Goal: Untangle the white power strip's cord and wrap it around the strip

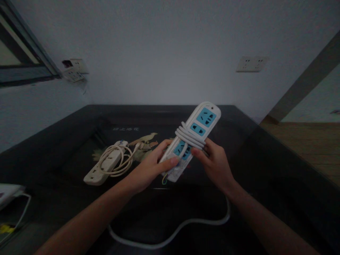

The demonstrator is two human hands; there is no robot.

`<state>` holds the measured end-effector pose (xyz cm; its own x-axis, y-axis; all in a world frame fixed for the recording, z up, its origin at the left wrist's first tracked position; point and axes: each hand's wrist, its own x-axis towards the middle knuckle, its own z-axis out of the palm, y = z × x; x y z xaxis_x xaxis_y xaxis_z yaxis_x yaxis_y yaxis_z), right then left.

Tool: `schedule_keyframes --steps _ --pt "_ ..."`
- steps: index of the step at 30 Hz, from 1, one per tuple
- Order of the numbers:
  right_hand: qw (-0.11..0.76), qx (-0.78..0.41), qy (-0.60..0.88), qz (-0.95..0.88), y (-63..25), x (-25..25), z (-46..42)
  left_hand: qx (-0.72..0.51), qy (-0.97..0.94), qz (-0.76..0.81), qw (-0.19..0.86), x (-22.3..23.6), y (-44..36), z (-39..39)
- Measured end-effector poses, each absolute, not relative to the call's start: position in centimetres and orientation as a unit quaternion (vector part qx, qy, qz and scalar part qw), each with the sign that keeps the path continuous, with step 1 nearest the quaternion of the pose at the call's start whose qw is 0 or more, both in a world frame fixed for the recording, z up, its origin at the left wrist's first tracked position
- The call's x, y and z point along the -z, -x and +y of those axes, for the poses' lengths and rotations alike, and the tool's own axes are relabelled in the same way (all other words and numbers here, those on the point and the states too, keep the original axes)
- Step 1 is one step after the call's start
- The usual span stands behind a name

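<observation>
A white power strip with blue socket panels is held tilted above the dark table, its upper end leaning right. Several turns of its white cord wrap around the middle. My left hand is closed on the lower left part, thumb on the front face. With its thumb at the wrapped cord, my right hand grips the strip's right edge; its other fingers are partly hidden behind. A loose length of cord runs below my hands, curving from right to left.
Left of my hands, a second white power strip lies on the black table with its cord coiled over it. A white object with a thin cord sits at the far left. Wall sockets are on the wall behind.
</observation>
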<state>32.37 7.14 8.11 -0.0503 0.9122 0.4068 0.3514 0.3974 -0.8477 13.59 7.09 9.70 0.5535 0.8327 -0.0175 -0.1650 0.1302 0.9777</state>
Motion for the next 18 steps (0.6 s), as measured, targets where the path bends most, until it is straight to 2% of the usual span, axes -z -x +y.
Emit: schedule_keyframes --steps 6,18 --pt "0.501 -0.311 0.457 -0.666 -32.41 -8.25 6.99 -0.346 -0.532 0.313 0.707 -9.57 -14.11 6.66" --pt "0.526 -0.41 0.397 -0.631 -31.77 -8.47 7.01 -0.369 -0.582 0.371 0.622 -9.77 -13.69 7.03"
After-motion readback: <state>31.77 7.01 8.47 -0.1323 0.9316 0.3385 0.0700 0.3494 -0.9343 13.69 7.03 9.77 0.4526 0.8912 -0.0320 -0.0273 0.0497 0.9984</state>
